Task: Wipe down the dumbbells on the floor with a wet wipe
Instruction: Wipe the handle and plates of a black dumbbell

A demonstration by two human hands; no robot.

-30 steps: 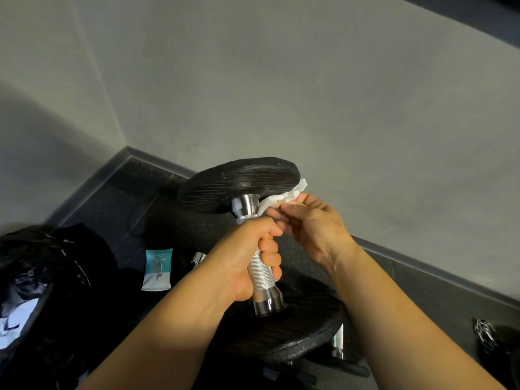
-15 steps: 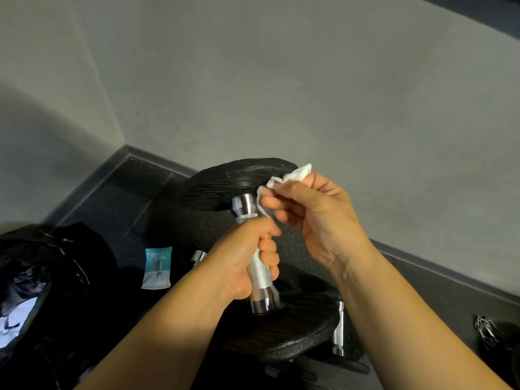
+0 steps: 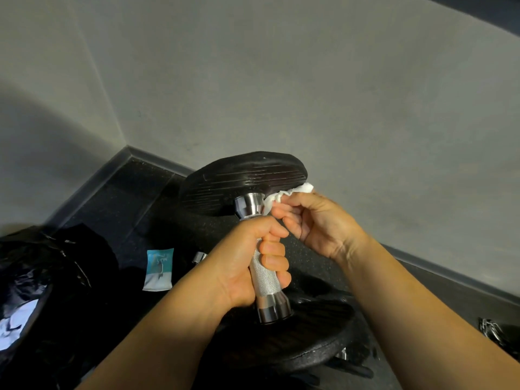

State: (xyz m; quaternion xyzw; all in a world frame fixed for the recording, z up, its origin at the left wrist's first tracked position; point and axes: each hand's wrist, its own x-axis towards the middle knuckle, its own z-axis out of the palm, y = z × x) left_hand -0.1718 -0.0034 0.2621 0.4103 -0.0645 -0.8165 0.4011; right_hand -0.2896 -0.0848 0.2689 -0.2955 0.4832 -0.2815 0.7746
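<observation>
Wipe (image 3: 292, 192) back under dumbbell plate (image 3: 242, 178); half-hidden

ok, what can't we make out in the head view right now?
Head view:
- Dumbbell handle: middle covered by the left hand.
- Wet wipe: mostly bunched inside the right hand; where it touches the upper plate is hidden.
- Teal packet: print too small to read.
- Metal item at right edge: cut off, dark, unidentifiable.
- Black bag: cut by left edge; contents unclear.

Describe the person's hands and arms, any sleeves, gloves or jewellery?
Left hand and right hand are bare: no gloves or rings show. Left forearm and right forearm are uncovered to the frame edge, with no sleeves, watch or bands.
</observation>
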